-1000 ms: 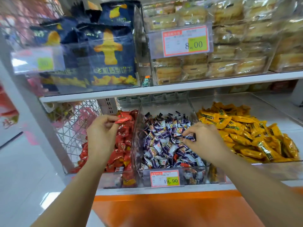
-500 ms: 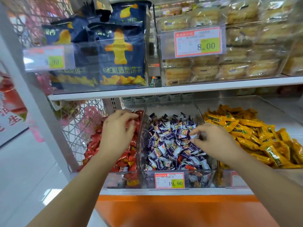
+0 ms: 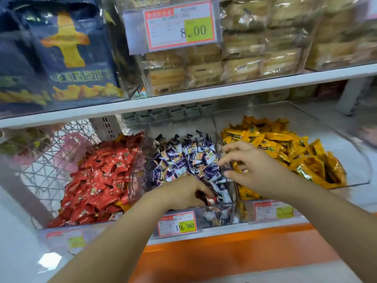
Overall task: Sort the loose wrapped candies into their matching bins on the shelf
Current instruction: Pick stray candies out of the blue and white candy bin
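Three clear bins stand side by side on the lower shelf. The left one holds red candies (image 3: 98, 180), the middle one (image 3: 138, 160) purple-and-white candies (image 3: 183, 158), and the right one yellow candies (image 3: 275, 144). My left hand (image 3: 181, 193) reaches into the front of the middle bin, its fingers curled round a red candy (image 3: 211, 199) lying among the purple ones. My right hand (image 3: 253, 166) hovers over the divider between the middle and right bins. Its fingers are spread and hold nothing that I can see.
A price tag reading 19.90 (image 3: 177, 223) hangs on the middle bin's front. The upper shelf (image 3: 224, 92) carries dark blue snack bags (image 3: 67, 58) and a clear box of wrapped cakes (image 3: 204, 68) with an 8.00 tag. A wire basket (image 3: 51, 152) sits left of the red bin.
My left hand left the red bin and went down into the front of the middle bin. My right hand let go of the purple candies, opened and shifted right. The view moved closer.
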The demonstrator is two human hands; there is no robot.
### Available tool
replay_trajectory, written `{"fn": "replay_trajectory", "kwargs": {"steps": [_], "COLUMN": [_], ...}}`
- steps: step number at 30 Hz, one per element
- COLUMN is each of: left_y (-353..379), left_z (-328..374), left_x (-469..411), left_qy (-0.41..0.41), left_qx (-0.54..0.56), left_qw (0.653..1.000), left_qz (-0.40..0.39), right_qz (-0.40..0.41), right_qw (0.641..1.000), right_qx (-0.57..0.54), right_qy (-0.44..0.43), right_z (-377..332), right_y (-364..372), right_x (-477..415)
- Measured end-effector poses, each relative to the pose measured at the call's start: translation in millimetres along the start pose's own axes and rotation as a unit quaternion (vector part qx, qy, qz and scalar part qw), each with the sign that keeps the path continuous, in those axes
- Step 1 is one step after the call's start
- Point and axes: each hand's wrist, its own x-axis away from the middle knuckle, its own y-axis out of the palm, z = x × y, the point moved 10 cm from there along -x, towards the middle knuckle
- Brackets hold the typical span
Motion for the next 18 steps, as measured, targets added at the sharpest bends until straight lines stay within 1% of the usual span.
{"fn": "replay_trajectory", "kwargs": {"steps": [5, 11, 13, 15, 17, 18], "left_y": [5, -11, -25, -44, -65, -77], "left_z": [-2, -4, -5, -7, -12, -15], "left_x": [-13, -8, 4, 23, 48, 64], "left_qy": [0.001, 0.003, 0.006, 0.003, -0.004, -0.011], "left_qx": [0.03, 0.097, 0.119, 0.141, 0.158, 0.165], "left_qw": [0.999, 0.992, 0.986, 0.975, 0.956, 0.941], "left_qz": [0.013, 0.079, 0.117, 0.173, 0.246, 0.294], "right_qz": [-0.009, -0.014, -0.015, -0.015, -0.008, -0.003], "right_qw": [1.0, 1.0, 1.0, 1.0, 1.0, 1.0], "right_qx": [-0.008, 0.003, 0.007, 0.014, 0.023, 0.031], "right_qy": [-0.004, 0.0, 0.0, 0.001, 0.001, 0.002], "right_z": [3, 4, 3, 2, 1, 0], "right_y": [1, 4, 4, 5, 5, 5], "right_x": [-4, -6, -7, -8, -9, -10]}}
